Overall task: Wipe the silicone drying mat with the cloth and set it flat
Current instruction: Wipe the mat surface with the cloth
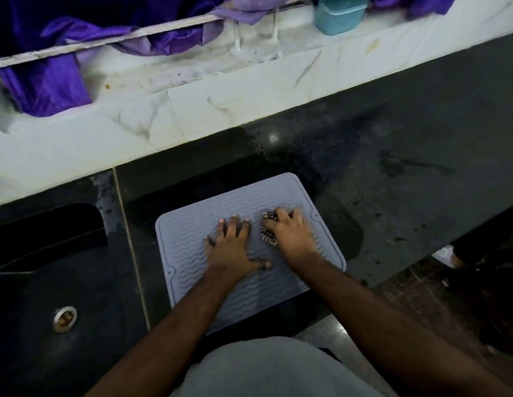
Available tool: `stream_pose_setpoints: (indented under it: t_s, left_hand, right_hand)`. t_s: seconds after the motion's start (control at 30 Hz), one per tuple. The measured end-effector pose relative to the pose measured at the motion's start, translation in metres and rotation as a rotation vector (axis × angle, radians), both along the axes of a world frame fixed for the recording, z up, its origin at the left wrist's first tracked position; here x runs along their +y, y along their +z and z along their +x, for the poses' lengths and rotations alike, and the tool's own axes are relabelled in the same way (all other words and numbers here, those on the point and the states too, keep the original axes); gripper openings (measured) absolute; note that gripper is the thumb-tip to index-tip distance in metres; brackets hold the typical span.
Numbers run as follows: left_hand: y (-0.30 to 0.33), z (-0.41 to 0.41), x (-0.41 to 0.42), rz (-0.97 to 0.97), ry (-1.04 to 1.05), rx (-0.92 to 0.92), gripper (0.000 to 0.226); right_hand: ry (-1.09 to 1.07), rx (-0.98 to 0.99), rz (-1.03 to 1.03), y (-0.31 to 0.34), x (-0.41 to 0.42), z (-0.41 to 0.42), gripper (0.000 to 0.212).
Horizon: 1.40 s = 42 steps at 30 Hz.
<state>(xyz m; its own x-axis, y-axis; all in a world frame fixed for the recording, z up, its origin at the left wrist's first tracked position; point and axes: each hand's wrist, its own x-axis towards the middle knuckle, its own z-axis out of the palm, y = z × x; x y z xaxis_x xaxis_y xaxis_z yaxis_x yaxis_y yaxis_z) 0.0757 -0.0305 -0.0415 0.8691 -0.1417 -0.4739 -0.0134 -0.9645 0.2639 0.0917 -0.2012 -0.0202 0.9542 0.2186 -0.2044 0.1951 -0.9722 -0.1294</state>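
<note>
Hands rest side by side on a grey silicone drying mat point(192, 253) lying flat on the dark bench point(392, 173). Left hand point(233, 247) is spread open, fingers straight, palm pressing the mat. Right hand point(292, 234) curls around a bunched patterned cloth point(269, 232) — pressing it against the mat's ribbed surface. Mat's long axis runs away from the person, tilted slightly left, just beside the sink point(48, 282).

A black sink point(34, 282) with a metal drain point(65, 318) is set in the dark desk point(392, 156). Behind the sink, purple cloth point(48, 87) drapes a white ledge point(192, 104); a teal container point(339, 12) stands farther along that ledge.
</note>
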Motion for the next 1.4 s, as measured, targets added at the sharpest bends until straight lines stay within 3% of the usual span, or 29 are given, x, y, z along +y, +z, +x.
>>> stream_pose_setpoints:
  t_s: [0.27, 0.5, 0.67, 0.77, 0.87, 0.93, 1.03, 1.1, 1.2, 1.3, 1.4]
  left_hand:
    - [0.012, 0.004, -0.003, 0.005, 0.011, 0.064, 0.133]
    - [0.009, 0.006, -0.005, 0.033, 0.002, 0.086, 0.133]
    - [0.005, 0.005, -0.003, 0.035, -0.012, 0.061, 0.133]
    - [0.005, 0.006, -0.003, 0.042, -0.015, 0.052, 0.133]
    - [0.005, 0.007, -0.003, 0.034, -0.018, 0.065, 0.133]
    - [0.005, 0.007, -0.002, 0.022, -0.02, 0.075, 0.132]
    - [0.004, 0.007, 0.0, 0.009, -0.023, 0.085, 0.132]
    - [0.004, 0.008, 0.0, 0.006, -0.023, 0.101, 0.133]
    - [0.004, 0.009, 0.0, 0.021, -0.016, 0.122, 0.133]
    - [0.004, 0.009, -0.001, 0.025, -0.01, 0.126, 0.134]
    - [0.004, 0.01, -0.001, 0.031, -0.006, 0.131, 0.134]
  right_hand:
    - [-0.07, -0.148, -0.147, 0.005, -0.065, 0.017, 0.035]
    - [-0.327, -0.049, -0.223, 0.014, -0.063, 0.014, 0.026]
    - [-0.399, 0.159, 0.06, 0.021, -0.065, -0.001, 0.04]
    - [-0.308, 0.044, 0.244, 0.028, -0.06, -0.014, 0.06]
    - [-0.398, -0.074, 0.446, 0.029, -0.061, -0.014, 0.067]
    - [-0.459, -0.186, 0.429, 0.029, -0.073, -0.006, 0.055]
    - [-0.398, -0.294, 0.17, 0.027, -0.094, 0.004, 0.052]
    - [-0.321, -0.26, 0.082, 0.021, -0.098, 0.007, 0.056]
    - [-0.161, -0.219, 0.017, 0.001, -0.086, -0.001, 0.034]
    - [-0.188, -0.215, 0.173, -0.012, -0.071, -0.016, 0.031]
    - [-0.34, -0.194, 0.423, -0.015, -0.058, -0.033, 0.042]
